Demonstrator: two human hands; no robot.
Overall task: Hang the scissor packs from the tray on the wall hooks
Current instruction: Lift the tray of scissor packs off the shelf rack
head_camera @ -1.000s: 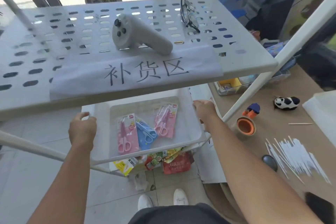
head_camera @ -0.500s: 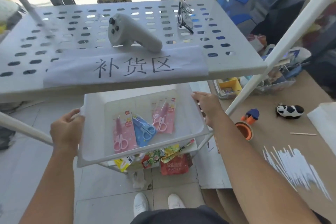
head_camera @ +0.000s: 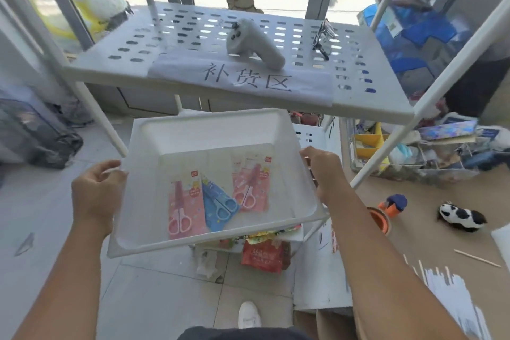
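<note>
The fingers (head_camera: 111,167) of the left hand (head_camera: 95,196) curl over the left rim of a shallow white translucent plastic tray (head_camera: 193,135), thumb on top, gripping it. The fingers (head_camera: 310,152) of the right hand (head_camera: 327,174) clamp the opposite, right rim in the same way. The tray is held between both hands, clear of the floor, tilted with its near-left corner lowest. Three flat scissor packs lie on its base towards the near side: a pink-carded pack with pink-handled scissors (head_camera: 183,208) at left, a blue-carded pack with blue-handled scissors (head_camera: 218,205) in the middle, overlapping it, and a second pink pack (head_camera: 251,186) at right, touching the blue one. Behind and above the tray stands a white perforated shelf (head_camera: 138,44) carrying a paper sign with black characters (head_camera: 245,78), a grey handheld controller (head_camera: 254,43) and folded dark-framed spectacles (head_camera: 321,38). Below the tray, red snack packets (head_camera: 262,252) rest on a lower shelf.
</note>
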